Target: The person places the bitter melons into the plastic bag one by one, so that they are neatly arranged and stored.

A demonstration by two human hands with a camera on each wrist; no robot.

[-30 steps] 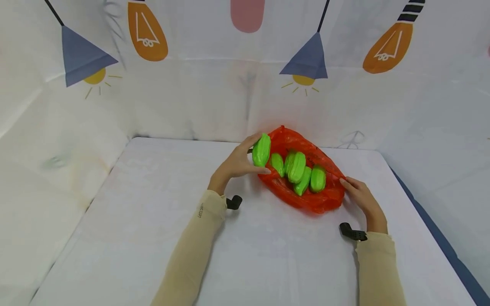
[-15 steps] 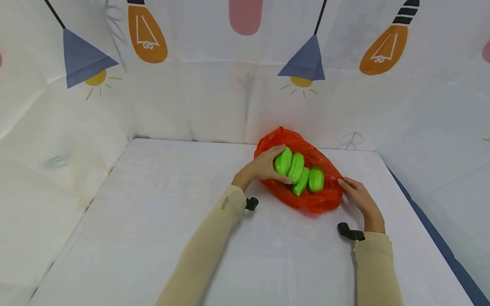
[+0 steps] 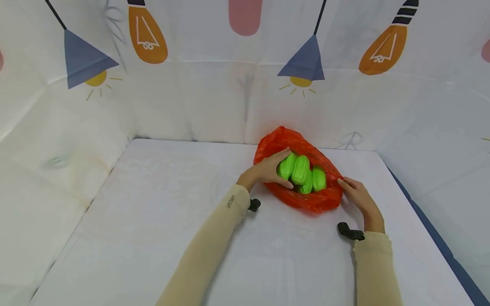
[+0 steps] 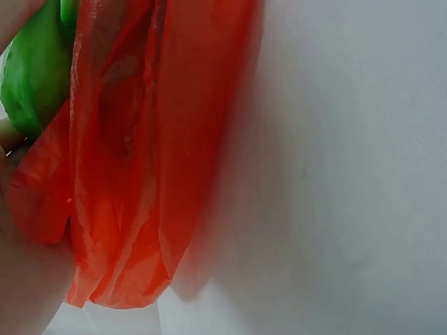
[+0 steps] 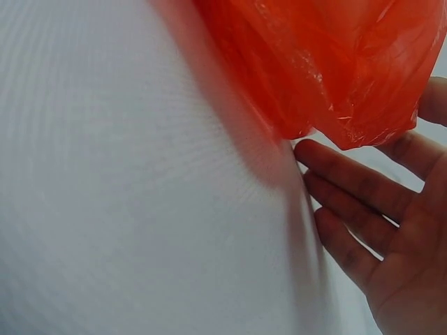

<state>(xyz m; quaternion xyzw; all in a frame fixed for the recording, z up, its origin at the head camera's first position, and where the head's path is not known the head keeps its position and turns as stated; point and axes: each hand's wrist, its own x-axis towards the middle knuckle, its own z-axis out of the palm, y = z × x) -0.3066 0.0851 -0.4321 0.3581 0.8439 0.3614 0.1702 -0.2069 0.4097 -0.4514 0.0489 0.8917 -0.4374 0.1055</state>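
A red plastic bag (image 3: pixel 315 202) lies with its mouth spread toward me at the back of the table. Several bright green, glossy, ribbed fruits (image 3: pixel 301 169) are grouped inside it. At the bag's left side my left hand (image 3: pixel 266 170) grips the leftmost green fruit (image 3: pixel 286 166), thumb below and fingers above. That fruit (image 4: pixel 35 77) also shows beside the red film in the left wrist view. My right hand (image 3: pixel 360 199) pinches the bag's right edge between thumb and forefinger. Its other fingers (image 5: pixel 360 181) extend beneath the bag in the right wrist view.
The bag stands on a white-covered table (image 3: pixel 172 221), close to its back edge. Behind rises a white cloth wall (image 3: pixel 191 97) printed with lamps and bulbs. Another cloth wall (image 3: pixel 440 140) borders the right side.
My left hand has carried a green fruit from beside the bag rightward into its mouth, against the other fruits, which have shifted slightly. My right hand keeps its hold on the bag's edge.
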